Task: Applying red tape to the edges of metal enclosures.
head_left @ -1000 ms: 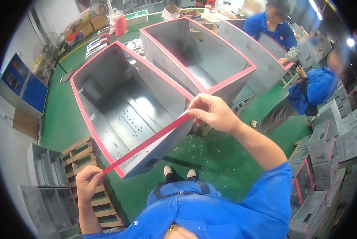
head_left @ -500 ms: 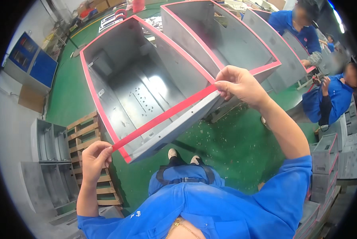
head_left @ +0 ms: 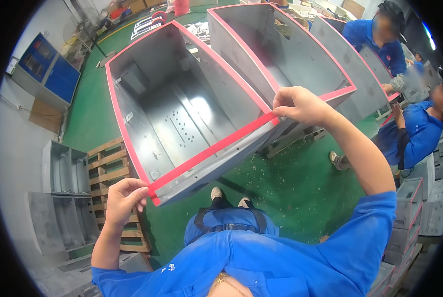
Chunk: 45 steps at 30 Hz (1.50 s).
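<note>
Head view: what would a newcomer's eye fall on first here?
Probably the bright red tape, stretched between the left hand and the right hand along the near edge of a grey metal box. Just beyond, to the right, stands a second box with red edges. At upper left, a blue cabinet stands out too.

I view green floor (head_left: 85, 121): wooden pallet (head_left: 107, 175) at left, pale scraps (head_left: 280, 192) scattered right of centre, fan base (head_left: 107, 59) farther back, wearer's shoes (head_left: 216, 193) near middle.
</note>
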Available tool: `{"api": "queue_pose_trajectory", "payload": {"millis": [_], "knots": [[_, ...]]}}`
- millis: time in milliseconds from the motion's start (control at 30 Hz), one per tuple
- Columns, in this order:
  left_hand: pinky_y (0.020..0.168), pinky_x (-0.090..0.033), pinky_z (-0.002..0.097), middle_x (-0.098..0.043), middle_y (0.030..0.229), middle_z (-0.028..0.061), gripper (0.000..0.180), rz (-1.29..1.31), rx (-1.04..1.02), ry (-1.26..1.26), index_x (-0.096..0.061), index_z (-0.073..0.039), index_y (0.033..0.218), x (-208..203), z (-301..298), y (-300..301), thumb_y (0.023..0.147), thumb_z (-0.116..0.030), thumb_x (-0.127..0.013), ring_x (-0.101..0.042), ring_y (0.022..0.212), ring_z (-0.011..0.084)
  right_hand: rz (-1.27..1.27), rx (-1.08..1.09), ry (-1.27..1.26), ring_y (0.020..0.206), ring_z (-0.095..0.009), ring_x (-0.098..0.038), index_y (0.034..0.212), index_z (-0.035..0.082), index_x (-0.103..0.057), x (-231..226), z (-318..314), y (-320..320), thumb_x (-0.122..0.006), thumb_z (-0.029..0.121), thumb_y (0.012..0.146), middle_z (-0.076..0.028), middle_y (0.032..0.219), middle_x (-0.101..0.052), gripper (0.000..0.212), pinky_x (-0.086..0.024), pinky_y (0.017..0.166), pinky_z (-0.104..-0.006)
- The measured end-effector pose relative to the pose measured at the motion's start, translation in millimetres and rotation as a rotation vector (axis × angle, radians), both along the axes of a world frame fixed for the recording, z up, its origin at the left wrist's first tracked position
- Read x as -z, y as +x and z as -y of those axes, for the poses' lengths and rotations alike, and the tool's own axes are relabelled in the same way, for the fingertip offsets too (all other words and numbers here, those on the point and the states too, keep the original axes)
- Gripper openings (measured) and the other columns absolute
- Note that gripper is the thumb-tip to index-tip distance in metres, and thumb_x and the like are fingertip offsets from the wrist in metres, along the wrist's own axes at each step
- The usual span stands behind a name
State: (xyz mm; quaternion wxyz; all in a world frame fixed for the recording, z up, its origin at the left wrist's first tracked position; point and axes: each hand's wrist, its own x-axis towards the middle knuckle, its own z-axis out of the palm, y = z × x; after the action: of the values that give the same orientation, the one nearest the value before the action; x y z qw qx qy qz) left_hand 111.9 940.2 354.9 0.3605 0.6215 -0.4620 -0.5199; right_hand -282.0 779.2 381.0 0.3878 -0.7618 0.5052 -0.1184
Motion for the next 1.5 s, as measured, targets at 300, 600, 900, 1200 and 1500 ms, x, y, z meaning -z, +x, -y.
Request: {"api": "queue_pose_trajectory", "payload": {"millis": [300, 600, 900, 1200, 1500], "knots": [[0.042, -0.035, 0.0166, -0.058, 0.064, 0.0017, 0.011, 0.165, 0.126, 0.064, -0.058, 0.0, 0.081, -7.5, -2.8, -8.5, 0.082, -0.009, -0.063, -0.05, 0.051, 0.0039, -0.162, -0.124, -0.015, 0.082, -0.022, -0.057, 0.084, 0.001, -0.059, 0.7, 9.1, -2.4, -0.061, 0.013, 0.078, -0.011, 0.083, -0.062, 0.013, -0.044, 0.072, -0.0331], [0.045, -0.036, 0.0169, -0.058, 0.065, 0.0011, 0.009, 0.151, 0.095, 0.128, -0.06, 0.0, 0.078, -11.3, -1.5, -15.3, 0.08, -0.008, -0.064, -0.049, 0.053, 0.0042, -0.173, -0.169, 0.042, 0.075, -0.017, -0.057, 0.08, 0.001, -0.059, 0.7, 18.5, -3.1, -0.061, 0.011, 0.078, -0.008, 0.076, -0.062, 0.01, -0.043, 0.068, -0.0306], [0.052, -0.039, 0.0188, -0.06, 0.066, 0.0025, 0.008, 0.069, 0.108, 0.117, -0.062, 0.0, 0.077, -4.5, 0.8, -9.2, 0.077, -0.007, -0.065, -0.051, 0.058, 0.0056, -0.145, -0.212, 0.041, 0.073, -0.017, -0.057, 0.078, 0.002, -0.061, 8.0, 23.5, -7.6, -0.062, 0.01, 0.075, -0.007, 0.075, -0.063, 0.009, -0.043, 0.067, -0.0298], [0.051, -0.038, 0.0187, -0.059, 0.066, 0.0023, 0.008, 0.08, 0.127, 0.105, -0.062, 0.0, 0.075, -3.5, 3.1, -8.2, 0.075, -0.006, -0.066, -0.05, 0.057, 0.0055, -0.138, -0.237, 0.037, 0.075, -0.016, -0.059, 0.078, 0.001, -0.061, 11.5, 27.1, -9.4, -0.061, 0.01, 0.074, -0.008, 0.076, -0.064, 0.01, -0.044, 0.069, -0.0283], [0.051, -0.037, 0.0185, -0.059, 0.066, 0.0023, 0.008, 0.075, 0.138, 0.099, -0.062, 0.0, 0.074, -2.6, 3.5, -6.7, 0.075, -0.006, -0.067, -0.05, 0.057, 0.0055, -0.128, -0.257, 0.045, 0.076, -0.015, -0.06, 0.078, 0.001, -0.061, 10.7, 28.0, -8.2, -0.061, 0.008, 0.074, -0.007, 0.077, -0.064, 0.008, -0.045, 0.07, -0.0283]]}}
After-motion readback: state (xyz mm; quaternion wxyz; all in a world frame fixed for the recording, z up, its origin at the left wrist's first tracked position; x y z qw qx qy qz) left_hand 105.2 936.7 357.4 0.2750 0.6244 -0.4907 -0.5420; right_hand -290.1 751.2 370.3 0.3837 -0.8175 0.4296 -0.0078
